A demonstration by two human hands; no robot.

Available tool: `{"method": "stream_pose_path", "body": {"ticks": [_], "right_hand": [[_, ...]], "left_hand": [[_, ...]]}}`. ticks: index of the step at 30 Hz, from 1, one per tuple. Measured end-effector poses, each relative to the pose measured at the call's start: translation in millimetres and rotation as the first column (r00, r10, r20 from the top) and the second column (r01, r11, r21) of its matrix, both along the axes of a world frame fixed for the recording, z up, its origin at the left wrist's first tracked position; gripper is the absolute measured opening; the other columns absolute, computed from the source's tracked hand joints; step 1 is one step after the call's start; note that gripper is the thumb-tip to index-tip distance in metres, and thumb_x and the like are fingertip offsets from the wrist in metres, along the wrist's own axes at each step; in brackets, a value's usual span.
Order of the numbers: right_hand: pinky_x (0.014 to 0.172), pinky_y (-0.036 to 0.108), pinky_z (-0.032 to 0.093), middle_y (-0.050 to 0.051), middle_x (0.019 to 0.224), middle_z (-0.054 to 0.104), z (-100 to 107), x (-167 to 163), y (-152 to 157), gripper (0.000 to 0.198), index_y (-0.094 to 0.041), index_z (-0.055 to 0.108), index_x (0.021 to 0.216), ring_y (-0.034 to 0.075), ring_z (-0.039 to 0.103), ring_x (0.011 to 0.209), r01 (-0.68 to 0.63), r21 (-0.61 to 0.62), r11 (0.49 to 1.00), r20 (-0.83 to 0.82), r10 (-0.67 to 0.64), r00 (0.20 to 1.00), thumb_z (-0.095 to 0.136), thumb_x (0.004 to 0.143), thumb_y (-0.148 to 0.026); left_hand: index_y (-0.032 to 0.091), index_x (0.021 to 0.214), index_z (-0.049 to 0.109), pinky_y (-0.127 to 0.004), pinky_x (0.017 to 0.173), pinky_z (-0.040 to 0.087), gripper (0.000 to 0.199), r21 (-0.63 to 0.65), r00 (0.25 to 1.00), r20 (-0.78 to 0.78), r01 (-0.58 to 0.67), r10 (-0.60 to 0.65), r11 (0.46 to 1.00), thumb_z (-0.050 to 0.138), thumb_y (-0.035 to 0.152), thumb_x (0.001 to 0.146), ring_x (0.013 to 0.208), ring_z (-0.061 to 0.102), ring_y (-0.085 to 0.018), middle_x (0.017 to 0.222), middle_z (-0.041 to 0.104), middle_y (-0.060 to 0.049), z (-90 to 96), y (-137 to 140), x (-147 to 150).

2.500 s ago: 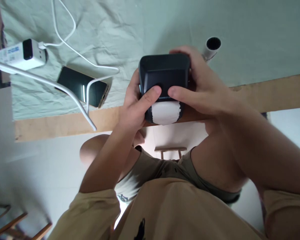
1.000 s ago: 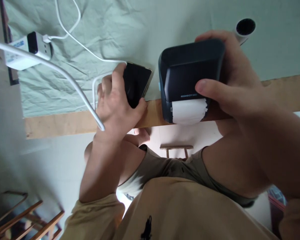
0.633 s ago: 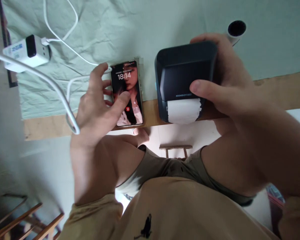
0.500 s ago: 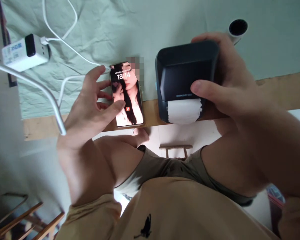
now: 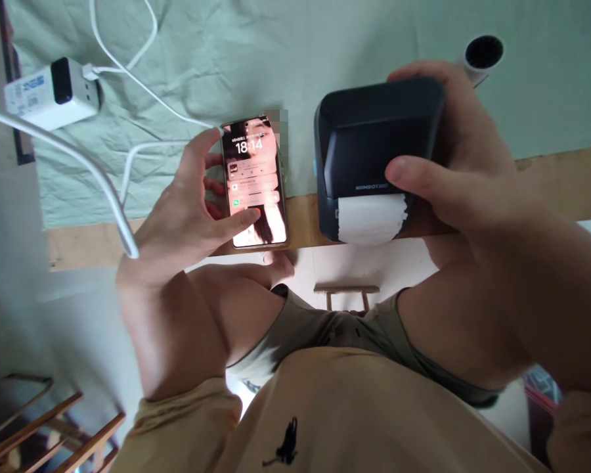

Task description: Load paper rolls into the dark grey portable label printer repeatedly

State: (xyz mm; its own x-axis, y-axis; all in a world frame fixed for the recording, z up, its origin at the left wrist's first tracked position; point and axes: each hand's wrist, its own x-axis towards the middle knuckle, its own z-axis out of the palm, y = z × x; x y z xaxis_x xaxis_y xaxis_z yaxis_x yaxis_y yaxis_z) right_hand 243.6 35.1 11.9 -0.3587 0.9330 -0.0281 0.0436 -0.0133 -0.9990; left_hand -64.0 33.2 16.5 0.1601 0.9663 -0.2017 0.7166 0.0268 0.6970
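Phone flat on green cloth, lower end over the bare wooden table edge, screen lit with clock and a few notification cards.

Far left: white charger block on the cloth, thin white cable plugged in, looping up out of view and back toward the phone's top end. Thicker white cable crossing diagonally in front, lower end near the wrist.

Left hand spread open, gripping nothing; fingers along the phone's left side, thumb tip on the lower part of the glass.

Just right of the phone, apart from it: dark label printer at the table edge, short torn strip of white paper at its slot. Cannot tell whether resting on the table or lifted clear.

Right hand clamped around the printer, fingers over the far top corner, thumb across the front just above the paper.

Beyond the right hand: white tube with dark open end, lying on the cloth.

Step in hand, as judged: working the phone's screen one-handed, printer kept steady in the other. Further input calls for light thumb pressure only, phone unheld and partly over the edge; plugged cable a likely snag.
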Motion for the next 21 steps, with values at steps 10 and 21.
{"method": "stream_pose_path", "body": {"ticks": [10, 21], "right_hand": [[0.062, 0.021, 0.057, 0.000, 0.108, 0.050, 3.1, -0.2, -1.2, 0.052, -0.033, 0.043, 0.123, 0.010, 0.057, 0.087, -0.019, 0.010, 1.000, 0.004, 0.019, 1.000, 0.071, 0.079, -0.035], [0.059, 0.018, 0.056, -0.001, 0.105, 0.050, 1.2, 0.3, -0.4, 0.049, -0.036, 0.046, 0.122, 0.009, 0.056, 0.086, -0.017, 0.034, 0.999, 0.029, 0.016, 0.999, 0.070, 0.079, -0.038]], "left_hand": [[0.033, 0.144, 0.029, -0.025, 0.048, 0.049, 0.121, 0.032, 0.996, -0.048, 0.072, -0.071, 0.997, 0.088, 0.058, 0.042, 0.075, 0.050, -0.013, 0.136, 0.048, -0.014, -2.4, 2.6, -4.8], [0.033, 0.143, 0.035, -0.021, 0.046, 0.048, 0.127, 0.142, 0.991, -0.113, 0.082, -0.066, 0.986, 0.092, 0.054, 0.031, 0.067, 0.048, -0.006, 0.124, 0.052, -0.011, -7.3, 1.1, -4.3]]}}
